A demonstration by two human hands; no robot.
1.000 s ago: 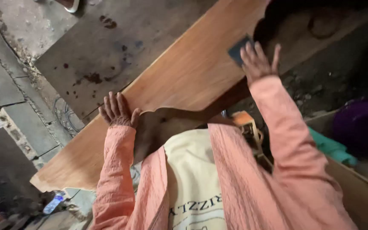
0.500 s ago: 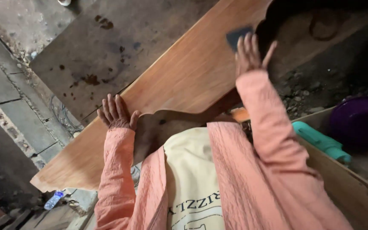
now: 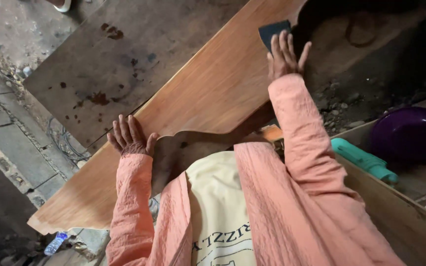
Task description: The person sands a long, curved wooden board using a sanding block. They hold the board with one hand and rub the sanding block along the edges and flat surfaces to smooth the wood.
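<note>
Our right hand (image 3: 284,56) lay flat with fingers spread, palm pressed down on a dark blue-grey sheet of sandpaper (image 3: 272,32). It gripped nothing; it only pinned the sheet against the wood. The sandpaper's far corner showed past our fingertips, touching the plank's surface near its upper right end.

Our left hand (image 3: 129,138) also lay open and flat, fingers fanned, resting on the same plank near its curved cut-out edge and closing on nothing.

Beneath both hands ran a long, reddish-brown wooden plank (image 3: 208,93). Its long axis ran diagonally, from the lower left of the view up to the upper right. The sandpaper sat at the far, upper right end, directly under our right hand and well apart from our left, which braced the board nearer its lower left half. The right hand was plainly the nearer one to the sheet.

Our peach-coloured sleeves (image 3: 311,148) reached out over a cream shirt. Beyond the plank lay a stained grey board (image 3: 119,54) on the ground. To the right sat a purple bowl (image 3: 410,135) and a teal object (image 3: 363,160), just beside a wooden box edge (image 3: 395,212).
</note>
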